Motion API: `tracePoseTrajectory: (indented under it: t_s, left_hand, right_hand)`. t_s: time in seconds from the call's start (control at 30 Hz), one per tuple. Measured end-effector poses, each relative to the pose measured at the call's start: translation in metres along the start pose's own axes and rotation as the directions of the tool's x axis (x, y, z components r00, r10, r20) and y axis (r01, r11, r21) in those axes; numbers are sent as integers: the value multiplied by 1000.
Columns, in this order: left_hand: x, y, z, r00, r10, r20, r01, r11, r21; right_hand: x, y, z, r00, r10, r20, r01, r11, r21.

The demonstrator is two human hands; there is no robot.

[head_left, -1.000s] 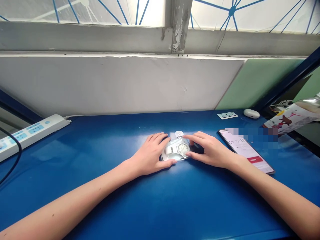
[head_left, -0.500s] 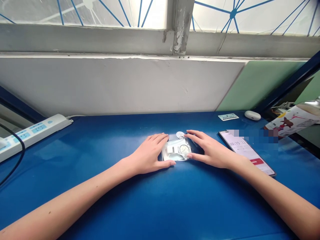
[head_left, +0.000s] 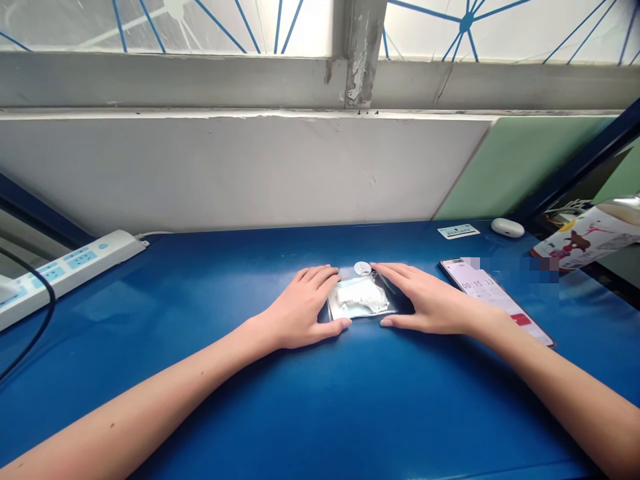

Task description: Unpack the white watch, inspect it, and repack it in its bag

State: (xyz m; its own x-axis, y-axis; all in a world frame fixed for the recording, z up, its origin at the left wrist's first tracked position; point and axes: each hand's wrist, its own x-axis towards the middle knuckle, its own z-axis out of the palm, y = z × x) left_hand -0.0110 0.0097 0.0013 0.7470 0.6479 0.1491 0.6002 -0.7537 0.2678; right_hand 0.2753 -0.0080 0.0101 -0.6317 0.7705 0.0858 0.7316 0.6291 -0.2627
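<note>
A clear plastic bag [head_left: 345, 312] lies flat on the blue table between my two hands, with crumpled white wrapping [head_left: 363, 293] inside it. No watch face shows through the wrapping. My left hand [head_left: 305, 310] rests at the bag's left edge, fingers stretched out and thumb apart. On the other side, my right hand [head_left: 420, 300] lies with straight fingers and a spread thumb along the bag's right edge. A small round white tag [head_left: 363, 268] sits at the bag's far edge, close to my right fingertips. Whether the fingertips press on the bag is hard to see.
A phone [head_left: 500, 300] running a timer lies beyond my right wrist. Further back are a printed card [head_left: 459, 231] and a white earbud case [head_left: 507, 227]. A bottle [head_left: 590, 233] leans at the right edge. At left lies a power strip [head_left: 75, 267] with a black cable [head_left: 47, 313].
Half a second ago a wristwatch showed through the bag; now white wrapping shows there instead. My right thumb and fingers have drawn off the bag's right part. My left hand stays nearly still.
</note>
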Motion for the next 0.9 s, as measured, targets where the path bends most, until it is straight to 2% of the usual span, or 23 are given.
tracePoseTrajectory:
  t_s: [0.2, 0.33, 0.47, 0.53, 0.63, 0.73, 0.9]
  left_hand:
    - [-2, -3, 1, 1000, -8, -12, 7, 999, -53]
    - [-3, -5, 2, 998, 18, -60, -25, 993, -120]
    - [-3, -3, 2, 995, 1, -96, -15, 989, -150]
    - [-3, -2, 4, 993, -33, -109, 15, 988, -155]
    - [-4, -2, 8, 985, -60, -161, 27, 980, -197]
    - [-6, -3, 10, 978, -32, -208, -16, 974, -224]
    - [-5, -2, 7, 986, 7, -169, -40, 981, -190]
  right_hand:
    - [2, 1, -3, 992, -111, -65, 109, 994, -27]
    - [2, 0, 0, 974, -142, -176, 135, 990, -48]
    - [3, -4, 2, 932, -12, -362, 49, 995, 92]
    - [3, -7, 2, 911, 75, -406, 3, 982, 187]
    - [5, -10, 2, 904, 145, -403, -38, 965, 261]
    - [7, -11, 5, 913, 154, -378, -40, 955, 294]
    - [6, -11, 12, 948, 120, -296, -36, 961, 274]
